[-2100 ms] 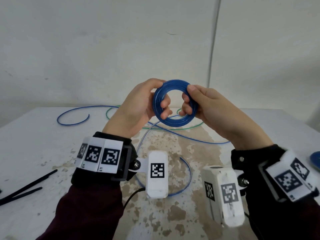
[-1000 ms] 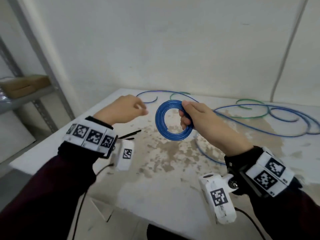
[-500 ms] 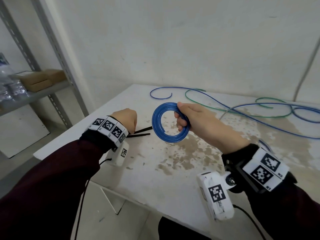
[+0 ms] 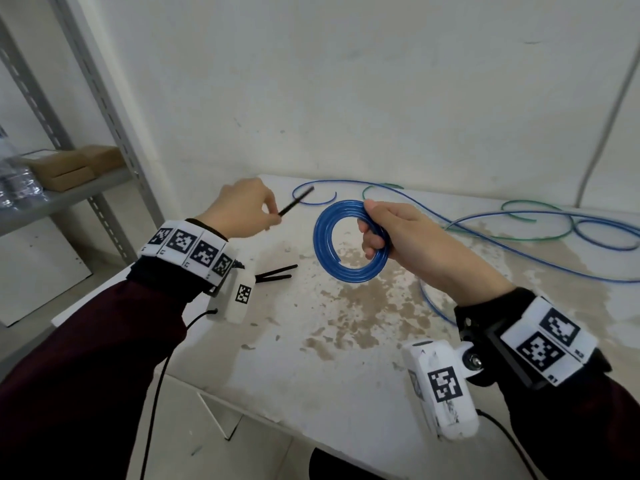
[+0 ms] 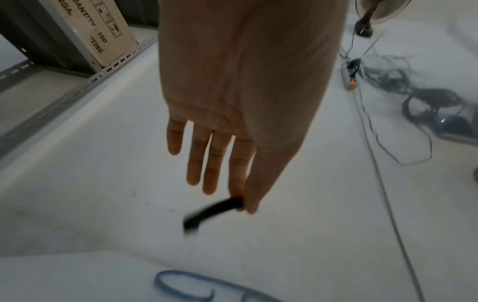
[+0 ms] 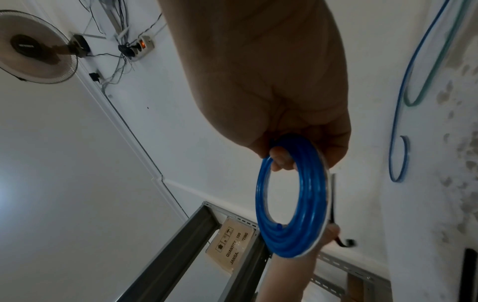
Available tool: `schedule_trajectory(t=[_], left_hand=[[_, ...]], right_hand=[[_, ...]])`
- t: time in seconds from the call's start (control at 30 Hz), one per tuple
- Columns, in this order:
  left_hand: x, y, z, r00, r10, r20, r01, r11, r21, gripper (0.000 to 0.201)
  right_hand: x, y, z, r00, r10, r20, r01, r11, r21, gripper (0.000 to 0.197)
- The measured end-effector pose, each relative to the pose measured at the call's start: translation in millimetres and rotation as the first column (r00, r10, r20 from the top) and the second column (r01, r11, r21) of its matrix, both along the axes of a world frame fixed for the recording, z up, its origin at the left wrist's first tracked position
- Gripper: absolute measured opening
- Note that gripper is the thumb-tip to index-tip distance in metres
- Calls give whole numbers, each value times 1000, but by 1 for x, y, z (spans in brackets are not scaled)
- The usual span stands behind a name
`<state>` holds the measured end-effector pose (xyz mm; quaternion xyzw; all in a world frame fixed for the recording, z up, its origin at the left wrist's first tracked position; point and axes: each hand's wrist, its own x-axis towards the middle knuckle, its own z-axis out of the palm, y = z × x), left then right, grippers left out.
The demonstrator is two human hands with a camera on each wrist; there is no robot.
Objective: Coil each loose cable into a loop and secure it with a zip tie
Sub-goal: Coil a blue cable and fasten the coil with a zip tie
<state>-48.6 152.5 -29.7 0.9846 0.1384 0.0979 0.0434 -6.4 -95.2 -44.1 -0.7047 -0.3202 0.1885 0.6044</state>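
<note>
My right hand (image 4: 408,237) gripped the coiled blue plastic cable (image 4: 349,240) above the stained white worktop (image 4: 311,341), my left hand (image 4: 242,211) pinched a thin black zip tie (image 4: 296,201), loose blue and green cables (image 4: 519,220) behind, grey metal shelving (image 4: 86,188) by the white wall.

- The black zip tie (image 5: 214,210) pinched in the left hand (image 4: 242,209) is smeared by motion in the left wrist view; its free end cannot be made out.
- The right hand (image 4: 408,237) covers one side of the blue coil (image 4: 349,240).
- The loose blue cable (image 4: 519,251) and green cable (image 4: 540,220) run off the head view's right edge.
- The wrist band hides the near ends of the spare zip ties (image 4: 277,273) on the table (image 4: 311,358).
</note>
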Motion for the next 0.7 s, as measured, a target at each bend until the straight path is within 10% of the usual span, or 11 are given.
schedule_trajectory(t=[0.3,0.53,0.7], left_hand=[[43,-108,43,777,-268,570,513,794,-326,22],[98,-218,33,788,-129,602,612,275,-741,56],[119,-249,20,751,-152,643,658,252,-709,16]], right_hand=[[44,-83,27,971,-168,168,170,985,3,38],[77,-168,41,917,-192,349,275,939,-207,38],[85,-194,43,911,-166,377,271,931,-246,39]])
